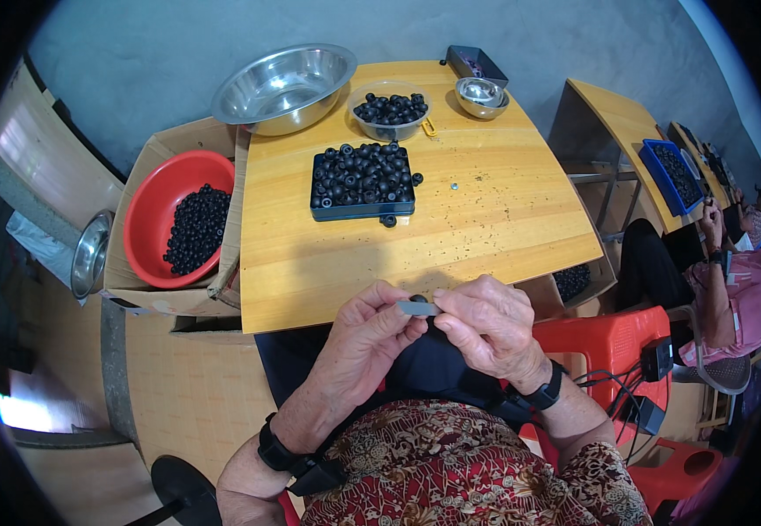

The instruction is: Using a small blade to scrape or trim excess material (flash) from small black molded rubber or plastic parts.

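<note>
Both my hands meet just in front of the table's near edge. The thumb and fingers of my left hand [372, 329] are closed round a small black round part [417, 299], mostly hidden by the fingers and a blade. My right hand [490, 326] pinches a flat grey blade [416, 309], which lies across the black part. Beyond the hands, a dark rectangular tray [363, 211] stands on the table, heaped with black round parts [361, 175] that have holes. A few loose ones sit beside its right side and front edge.
On the wooden table [451, 250] stand a steel basin [288, 88], a clear tub [385, 132] of black parts, small steel bowls [482, 98] and a dark box [477, 66]. A red basin [148, 219] sits in a carton at left. At right are a red stool [608, 337] and another person.
</note>
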{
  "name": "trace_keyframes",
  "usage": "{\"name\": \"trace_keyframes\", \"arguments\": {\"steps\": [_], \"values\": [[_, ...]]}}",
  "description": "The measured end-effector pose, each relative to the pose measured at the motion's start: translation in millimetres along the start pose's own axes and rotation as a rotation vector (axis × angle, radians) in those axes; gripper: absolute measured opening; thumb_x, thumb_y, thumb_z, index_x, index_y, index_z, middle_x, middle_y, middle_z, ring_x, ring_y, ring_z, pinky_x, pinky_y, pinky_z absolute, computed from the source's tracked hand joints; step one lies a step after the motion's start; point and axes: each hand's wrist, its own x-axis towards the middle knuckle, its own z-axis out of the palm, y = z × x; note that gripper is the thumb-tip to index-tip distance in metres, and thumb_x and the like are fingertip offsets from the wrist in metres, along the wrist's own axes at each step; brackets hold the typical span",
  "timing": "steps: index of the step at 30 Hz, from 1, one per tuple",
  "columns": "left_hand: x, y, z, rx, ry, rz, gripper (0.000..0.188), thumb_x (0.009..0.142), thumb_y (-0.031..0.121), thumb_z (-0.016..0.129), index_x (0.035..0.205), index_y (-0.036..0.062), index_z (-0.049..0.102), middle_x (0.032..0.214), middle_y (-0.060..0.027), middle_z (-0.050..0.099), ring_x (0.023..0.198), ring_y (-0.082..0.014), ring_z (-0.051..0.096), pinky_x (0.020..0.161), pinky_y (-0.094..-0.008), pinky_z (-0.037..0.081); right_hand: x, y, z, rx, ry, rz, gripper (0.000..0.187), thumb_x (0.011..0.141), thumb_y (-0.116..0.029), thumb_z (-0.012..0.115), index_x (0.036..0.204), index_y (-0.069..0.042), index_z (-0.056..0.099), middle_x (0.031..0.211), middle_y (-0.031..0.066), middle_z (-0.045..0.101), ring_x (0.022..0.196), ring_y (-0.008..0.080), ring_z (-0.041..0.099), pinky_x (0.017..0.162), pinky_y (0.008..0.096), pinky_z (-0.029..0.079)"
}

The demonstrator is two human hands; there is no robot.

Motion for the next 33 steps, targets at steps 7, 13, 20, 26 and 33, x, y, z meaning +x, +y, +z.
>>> {"name": "trace_keyframes", "arguments": {"steps": [7,13,20,26,33], "values": [[1.3,-1.7,-1.9,0.008,-0.021,0.020,0.013,0.091,0.009,0.065,0.102,0.0040,0.062,0.099,-0.0076,0.066,0.091,-0.0159,0.064,0.086,-0.0283,0.052,0.3,0.8,0.8,0.007,0.001,0.002,0.022,0.073,-0.006,0.078,0.092,0.000,0.069,0.077,0.0087,0.066,0.061,0.0201,0.063,0.052,0.0301,0.049],[1.6,-3.0,-4.5,0.040,-0.015,0.057,0.011,0.091,0.008,0.065,0.101,0.0043,0.062,0.099,-0.0072,0.067,0.090,-0.0151,0.063,0.086,-0.0282,0.052,0.1,-2.2,0.3,-0.018,-0.030,0.037,0.020,0.074,-0.005,0.077,0.092,0.000,0.069,0.077,0.0099,0.065,0.063,0.0215,0.063,0.053,0.0310,0.050],[-0.6,0.9,11.5,0.142,-0.022,0.079,0.011,0.091,0.010,0.065,0.099,0.0041,0.060,0.094,-0.0054,0.063,0.086,-0.0134,0.061,0.083,-0.0292,0.050,-6.0,12.3,-4.5,0.080,0.174,0.352,0.023,0.074,-0.006,0.077,0.095,-0.001,0.068,0.079,0.0104,0.066,0.064,0.0202,0.061,0.055,0.0291,0.047],[1.2,-3.7,8.6,0.031,0.062,0.060,0.018,0.093,0.010,0.062,0.110,0.0048,0.060,0.103,-0.0052,0.065,0.092,-0.0128,0.062,0.087,-0.0291,0.050,3.6,-15.9,-3.8,0.085,0.032,0.278,0.038,0.071,-0.007,0.079,0.107,-0.002,0.068,0.076,0.0091,0.062,0.059,0.0166,0.058,0.052,0.0285,0.045],[3.0,-9.1,7.4,0.108,0.111,0.015,0.020,0.094,0.012,0.060,0.112,0.0048,0.061,0.102,-0.0041,0.065,0.094,-0.0127,0.062,0.086,-0.0294,0.049,-3.4,-9.3,3.9,-0.034,-0.032,0.147,0.032,0.068,-0.005,0.077,0.100,-0.001,0.070,0.065,0.0060,0.054,0.052,0.0159,0.053,0.047,0.0289,0.039]]}}
